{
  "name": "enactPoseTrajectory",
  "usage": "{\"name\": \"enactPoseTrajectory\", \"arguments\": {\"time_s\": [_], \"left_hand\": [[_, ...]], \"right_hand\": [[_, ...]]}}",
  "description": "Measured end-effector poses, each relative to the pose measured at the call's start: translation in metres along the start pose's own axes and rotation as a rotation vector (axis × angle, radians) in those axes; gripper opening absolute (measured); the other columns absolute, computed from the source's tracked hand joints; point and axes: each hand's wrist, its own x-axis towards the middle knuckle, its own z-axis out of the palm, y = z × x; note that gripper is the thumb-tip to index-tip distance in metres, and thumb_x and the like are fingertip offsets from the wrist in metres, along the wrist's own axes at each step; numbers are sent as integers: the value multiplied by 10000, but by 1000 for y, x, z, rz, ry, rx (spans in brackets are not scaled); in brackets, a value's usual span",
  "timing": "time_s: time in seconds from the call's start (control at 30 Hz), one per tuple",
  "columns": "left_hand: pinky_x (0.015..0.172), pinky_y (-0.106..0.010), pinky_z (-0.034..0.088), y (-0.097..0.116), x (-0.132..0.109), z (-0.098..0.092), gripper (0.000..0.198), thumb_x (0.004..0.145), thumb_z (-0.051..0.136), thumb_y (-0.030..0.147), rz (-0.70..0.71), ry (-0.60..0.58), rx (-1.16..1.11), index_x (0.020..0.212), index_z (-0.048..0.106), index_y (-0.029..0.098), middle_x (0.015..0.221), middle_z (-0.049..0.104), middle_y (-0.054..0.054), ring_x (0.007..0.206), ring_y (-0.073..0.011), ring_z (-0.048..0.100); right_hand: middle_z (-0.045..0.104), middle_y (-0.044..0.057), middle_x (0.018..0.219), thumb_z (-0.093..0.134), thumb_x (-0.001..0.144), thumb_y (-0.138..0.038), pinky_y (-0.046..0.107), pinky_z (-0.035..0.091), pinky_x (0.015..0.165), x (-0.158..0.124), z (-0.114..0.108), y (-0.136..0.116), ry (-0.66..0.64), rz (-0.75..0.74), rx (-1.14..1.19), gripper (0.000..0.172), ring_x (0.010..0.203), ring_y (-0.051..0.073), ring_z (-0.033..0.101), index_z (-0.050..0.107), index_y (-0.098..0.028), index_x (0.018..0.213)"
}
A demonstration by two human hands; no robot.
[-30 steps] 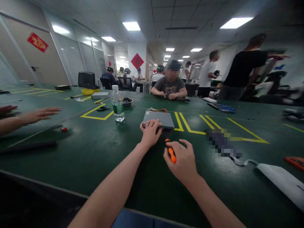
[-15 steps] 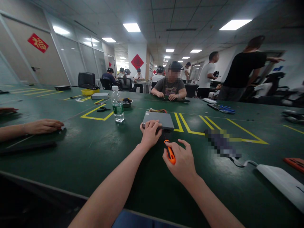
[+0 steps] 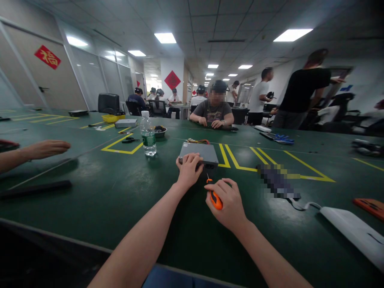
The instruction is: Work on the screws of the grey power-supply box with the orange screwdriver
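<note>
A grey metal power supply unit (image 3: 201, 151) lies on the green table in front of me, coloured cables (image 3: 198, 141) coming out of its far side. My left hand (image 3: 189, 170) grips its near left edge, thumb on the front face and fingers over the top. In my right hand (image 3: 227, 198) is an orange and black screwdriver (image 3: 216, 200), its handle held between thumb and fingers. The thin shaft points up toward the socket end of the unit, and its tip appears just short of the casing.
A water bottle (image 3: 148, 134) stands left of the unit, with a metal bowl (image 3: 160, 131) behind. At right lie a blurred-out dark object (image 3: 277, 181) and a white power bank (image 3: 351, 228). A co-worker's hand (image 3: 49, 149) is at far left; another person (image 3: 214, 108) sits opposite.
My right hand has turned the screwdriver slightly, and its tip has drawn back from the unit. My left hand stays on the casing. The co-worker's hand at left has lifted and moved left.
</note>
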Motion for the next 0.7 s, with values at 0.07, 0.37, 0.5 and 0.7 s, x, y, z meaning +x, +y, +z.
{"name": "enactPoseTrajectory", "arguments": {"time_s": [0.07, 0.37, 0.5, 0.7], "left_hand": [[971, -514, 199, 0, 0, 0, 183, 819, 524, 306, -6, -1, 3, 1002, 526, 313, 1226, 537, 26, 1160, -212, 403], [990, -515, 180, 1, 0, -5, 181, 826, 509, 308, -13, -31, -6, 1006, 534, 311, 1241, 524, 13, 1167, -213, 396], [994, -519, 177, 1, 0, -7, 186, 831, 497, 310, -19, -45, -4, 1012, 539, 306, 1241, 521, 0, 1170, -218, 391], [985, -512, 188, 1, 0, -6, 179, 824, 506, 300, -6, -30, -11, 1000, 538, 303, 1229, 525, 7, 1161, -213, 396]], "right_hand": [[584, 16, 751, 502, 800, -210, 382, 341, 897, 0, 0, 3, 22, -5, 15, 114, 737, 147, 543, 595, -188, 863], [633, -8, 719, 506, 796, -190, 360, 350, 857, -8, -18, 7, 151, 17, 0, 101, 628, 120, 562, 592, -190, 849], [654, -6, 742, 512, 789, -201, 356, 349, 844, -11, -20, 14, 173, 51, -45, 96, 642, 128, 580, 597, -192, 833], [656, 2, 743, 500, 805, -219, 355, 348, 838, -10, -19, 15, 154, 70, -46, 113, 660, 137, 584, 601, -188, 847]]}}
